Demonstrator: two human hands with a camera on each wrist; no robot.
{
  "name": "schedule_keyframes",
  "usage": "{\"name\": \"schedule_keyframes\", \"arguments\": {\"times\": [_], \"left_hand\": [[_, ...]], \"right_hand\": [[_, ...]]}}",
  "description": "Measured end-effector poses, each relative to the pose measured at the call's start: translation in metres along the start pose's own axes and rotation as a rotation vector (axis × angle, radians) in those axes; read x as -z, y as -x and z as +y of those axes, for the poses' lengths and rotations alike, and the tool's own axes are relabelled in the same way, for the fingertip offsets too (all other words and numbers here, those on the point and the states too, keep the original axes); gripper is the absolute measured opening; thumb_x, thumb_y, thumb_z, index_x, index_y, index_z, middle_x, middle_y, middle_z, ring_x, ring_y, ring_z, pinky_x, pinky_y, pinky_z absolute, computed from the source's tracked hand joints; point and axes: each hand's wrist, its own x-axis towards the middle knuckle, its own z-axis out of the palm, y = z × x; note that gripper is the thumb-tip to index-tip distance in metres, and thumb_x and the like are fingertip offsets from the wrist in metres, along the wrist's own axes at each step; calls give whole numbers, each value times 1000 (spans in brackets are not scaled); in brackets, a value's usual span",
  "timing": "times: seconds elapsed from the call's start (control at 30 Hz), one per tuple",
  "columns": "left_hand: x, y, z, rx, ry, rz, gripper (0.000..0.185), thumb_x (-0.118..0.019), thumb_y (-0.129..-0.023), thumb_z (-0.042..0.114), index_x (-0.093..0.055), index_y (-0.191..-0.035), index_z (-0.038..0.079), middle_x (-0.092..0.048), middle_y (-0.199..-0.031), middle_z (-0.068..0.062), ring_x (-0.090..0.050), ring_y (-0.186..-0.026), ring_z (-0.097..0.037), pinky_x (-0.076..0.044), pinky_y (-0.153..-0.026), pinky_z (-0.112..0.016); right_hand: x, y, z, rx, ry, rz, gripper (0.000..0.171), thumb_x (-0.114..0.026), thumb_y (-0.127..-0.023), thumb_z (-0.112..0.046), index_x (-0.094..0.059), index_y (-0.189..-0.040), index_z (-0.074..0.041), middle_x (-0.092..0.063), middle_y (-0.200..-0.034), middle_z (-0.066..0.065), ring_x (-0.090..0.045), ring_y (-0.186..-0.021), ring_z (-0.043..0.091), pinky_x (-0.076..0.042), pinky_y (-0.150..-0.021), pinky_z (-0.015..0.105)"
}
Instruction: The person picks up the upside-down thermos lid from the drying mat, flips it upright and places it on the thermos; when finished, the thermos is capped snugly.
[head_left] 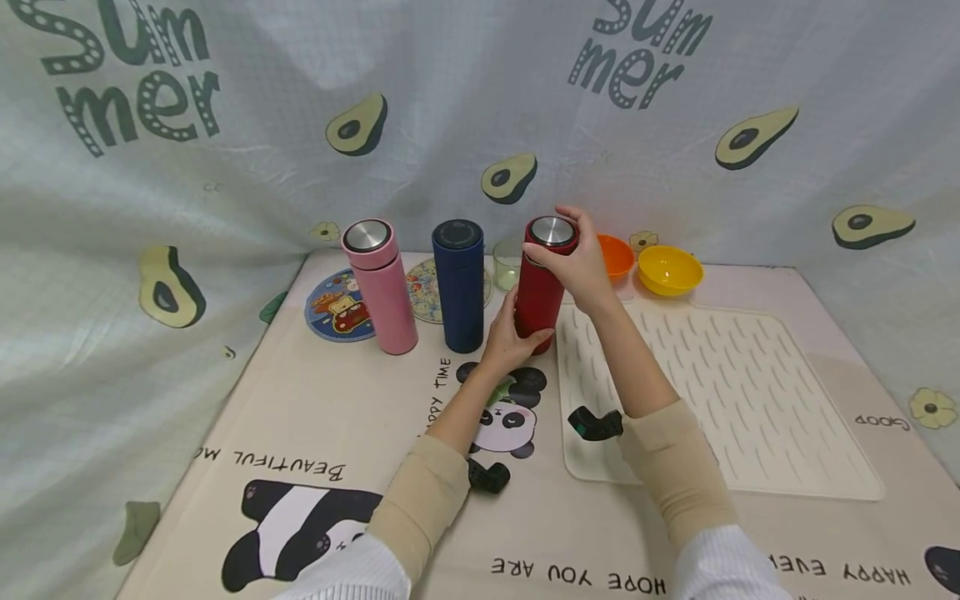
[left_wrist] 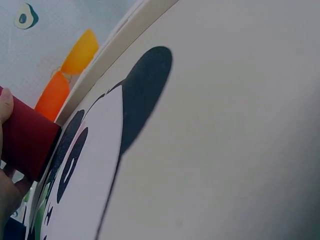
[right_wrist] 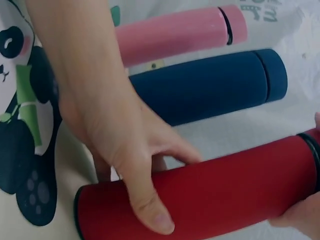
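Observation:
A red thermos bottle (head_left: 537, 293) with a silver-topped lid (head_left: 552, 231) stands upright between both hands. The left hand (head_left: 513, 340) grips its lower body, thumb across the front. Around the lid and neck curl the fingers and thumb of the right hand (head_left: 579, 265). The right wrist view shows the left thumb lying over the red body, while the right hand (right_wrist: 302, 216) is partly cut off at the edge. To the left of the red one stand a dark blue thermos (head_left: 461, 292) and a pink thermos (head_left: 386, 296), both lidded.
Behind the bottles are a clear glass (head_left: 507, 265), an orange bowl (head_left: 616, 257) and a yellow bowl (head_left: 670, 270). Two round patterned mats, one of them blue (head_left: 330, 310), lie behind the pink and blue bottles. A cream drying mat (head_left: 750, 400) covers the table's right part.

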Motion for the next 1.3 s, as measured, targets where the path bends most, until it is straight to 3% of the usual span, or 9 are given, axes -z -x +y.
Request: {"name": "schedule_keyframes", "arguments": {"times": [0.23, 0.4, 0.6, 0.77, 0.97, 1.13, 1.3], "left_hand": [[0, 0, -3, -12, 2, 6, 83, -74, -78, 24, -22, -142, 19, -44, -133, -4, -45, -118, -18, -38, -98, -36], [-1, 0, -3, -18, -6, 4, 83, -73, -78, 24, -21, -142, 18, -45, -132, -5, -45, -118, -18, -39, -97, -36], [-2, 0, -2, -2, -22, 9, 84, -74, -77, 22, -21, -142, 18, -45, -131, -5, -45, -118, -18, -38, -98, -36], [0, 0, -1, -2, -24, 9, 84, -74, -78, 24, -21, -142, 17, -45, -131, -6, -45, -117, -19, -38, -98, -36], [0, -2, -2, 9, -20, 12, 84, -74, -77, 24, -21, -142, 18, -45, -131, -5, -46, -117, -19, -38, -97, -36], [0, -2, -3, 9, -19, 9, 84, -74, -77, 25, -21, -142, 19, -45, -131, -4, -45, -118, -18, -38, -98, -35], [-1, -2, -2, 8, -30, 13, 85, -74, -77, 25, -21, -143, 18, -45, -132, -5, -45, -118, -18, -37, -98, -36]], "right_hand": [[4, -1, 2, 47, -41, -69, 60, -55, -86, -7, -29, -140, -6, -41, -128, 16, -46, -107, 23, -43, -92, 36], [3, -2, 0, 28, 30, -35, 62, -66, -82, -12, -34, -135, -9, -43, -126, 14, -48, -105, 23, -45, -89, 36], [6, 0, -2, 43, -31, -82, 58, -53, -86, -6, -30, -140, -6, -39, -130, 18, -46, -106, 25, -43, -89, 35], [6, -2, -2, 19, -10, -81, 62, -65, -82, -11, -35, -136, -11, -42, -125, 13, -48, -104, 23, -46, -86, 33], [10, -3, -2, 8, -69, -138, 61, -54, -84, -4, -30, -141, -5, -42, -127, 18, -47, -106, 24, -43, -91, 34], [10, -5, -2, -20, -74, -113, 59, -62, -83, -7, -36, -136, -6, -44, -123, 14, -48, -105, 23, -45, -88, 31], [12, -2, -3, 1, -106, -152, 54, -50, -87, -6, -32, -138, -2, -44, -124, 16, -46, -106, 23, -44, -88, 29]]}}
